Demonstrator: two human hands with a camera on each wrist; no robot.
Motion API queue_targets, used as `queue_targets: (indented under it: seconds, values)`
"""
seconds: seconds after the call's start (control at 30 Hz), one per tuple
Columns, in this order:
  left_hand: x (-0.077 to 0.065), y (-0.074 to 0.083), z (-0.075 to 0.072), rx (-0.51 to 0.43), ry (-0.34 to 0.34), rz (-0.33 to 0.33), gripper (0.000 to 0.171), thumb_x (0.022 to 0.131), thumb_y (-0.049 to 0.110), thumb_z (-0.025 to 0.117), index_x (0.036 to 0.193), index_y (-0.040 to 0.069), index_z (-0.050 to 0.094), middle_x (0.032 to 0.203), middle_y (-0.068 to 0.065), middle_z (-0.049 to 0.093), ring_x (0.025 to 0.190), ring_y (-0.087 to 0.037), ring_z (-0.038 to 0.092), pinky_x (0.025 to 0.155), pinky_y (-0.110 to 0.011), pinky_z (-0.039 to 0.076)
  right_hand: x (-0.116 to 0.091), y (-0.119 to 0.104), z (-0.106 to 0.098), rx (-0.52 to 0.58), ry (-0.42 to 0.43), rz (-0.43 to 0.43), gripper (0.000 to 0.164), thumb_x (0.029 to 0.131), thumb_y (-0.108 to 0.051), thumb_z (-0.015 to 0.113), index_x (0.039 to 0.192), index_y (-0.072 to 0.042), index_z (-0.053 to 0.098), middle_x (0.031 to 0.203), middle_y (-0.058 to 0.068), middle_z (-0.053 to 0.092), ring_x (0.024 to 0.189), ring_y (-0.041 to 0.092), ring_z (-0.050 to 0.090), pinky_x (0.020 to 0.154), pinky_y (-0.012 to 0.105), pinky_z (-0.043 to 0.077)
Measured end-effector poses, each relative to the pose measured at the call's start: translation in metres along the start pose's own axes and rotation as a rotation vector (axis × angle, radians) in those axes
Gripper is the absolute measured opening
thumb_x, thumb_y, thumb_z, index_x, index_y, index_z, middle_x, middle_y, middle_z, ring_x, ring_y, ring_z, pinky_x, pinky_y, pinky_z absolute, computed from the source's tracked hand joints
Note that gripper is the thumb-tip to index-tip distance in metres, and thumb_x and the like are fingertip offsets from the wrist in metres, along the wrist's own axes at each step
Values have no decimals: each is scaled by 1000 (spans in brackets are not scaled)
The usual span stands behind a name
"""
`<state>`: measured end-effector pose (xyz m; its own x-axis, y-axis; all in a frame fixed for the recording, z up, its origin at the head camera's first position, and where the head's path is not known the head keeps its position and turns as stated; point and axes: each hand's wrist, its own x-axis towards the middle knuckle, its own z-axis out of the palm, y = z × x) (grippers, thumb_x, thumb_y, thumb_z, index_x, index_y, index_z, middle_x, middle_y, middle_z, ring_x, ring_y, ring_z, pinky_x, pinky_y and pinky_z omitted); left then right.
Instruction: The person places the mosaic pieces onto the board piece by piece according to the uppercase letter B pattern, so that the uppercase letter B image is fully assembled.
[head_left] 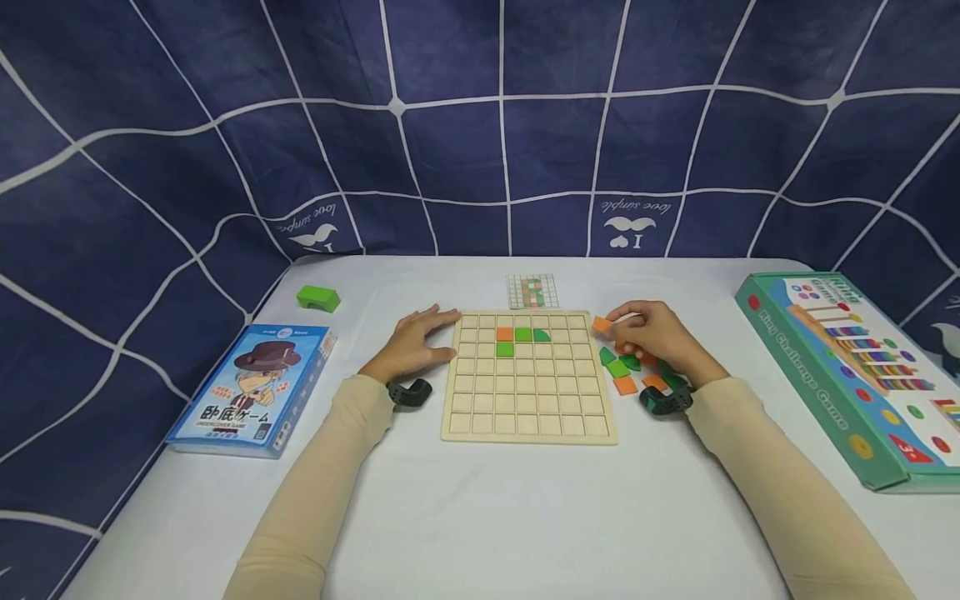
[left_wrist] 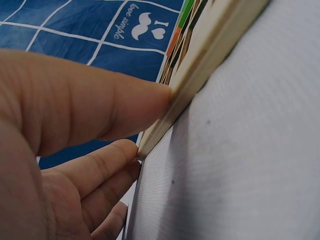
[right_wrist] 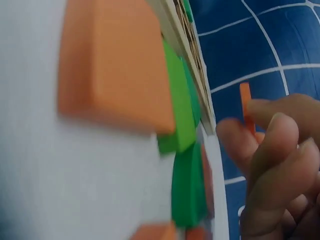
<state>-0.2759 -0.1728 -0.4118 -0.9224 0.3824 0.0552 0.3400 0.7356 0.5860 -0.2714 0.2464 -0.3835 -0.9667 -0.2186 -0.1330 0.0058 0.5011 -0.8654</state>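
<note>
A wooden grid board (head_left: 528, 402) lies flat on the table, with an orange square tile (head_left: 505, 334), two light green square tiles (head_left: 522, 334) and a dark green quarter-round tile (head_left: 542, 335) in its upper cells. My left hand (head_left: 412, 340) touches the board's left edge, thumb and fingertips against the rim (left_wrist: 192, 82), fingers extended. Off the board's upper right corner, my right hand (head_left: 651, 335) pinches an orange square tile (right_wrist: 245, 105) between thumb and forefinger, raised above the table. Loose orange and green tiles (head_left: 625, 385) lie beneath and beside that hand, some hidden by it.
A small pattern card (head_left: 532, 292) lies behind the board. At left are a blue game box (head_left: 251, 387) and a green arch block (head_left: 318, 298). A large green-edged game box (head_left: 862, 375) occupies the right side. A dark blue curtain (head_left: 465, 150) hangs behind the table.
</note>
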Motion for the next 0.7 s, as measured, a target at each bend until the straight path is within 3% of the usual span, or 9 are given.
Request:
queue_targets:
  seconds: [0.23, 0.7]
  values:
    - [0, 1, 0, 2, 0, -2, 73, 94, 22, 76, 160, 5, 51, 168, -15, 46, 164, -35, 25, 135, -52, 9, 3, -10, 8, 126, -71, 27, 50, 99, -16, 80, 138, 8, 59, 78, 0, 72, 60, 8, 58, 57, 18, 51]
    - [-1, 3, -1, 11, 0, -10, 72, 95, 21, 76, 161, 6, 51, 168, -13, 46, 164, -34, 25, 136, -52, 8, 13, -24, 30, 304, -166, 9, 45, 103, -4, 71, 142, 12, 55, 91, 0, 80, 73, 7, 69, 66, 19, 59]
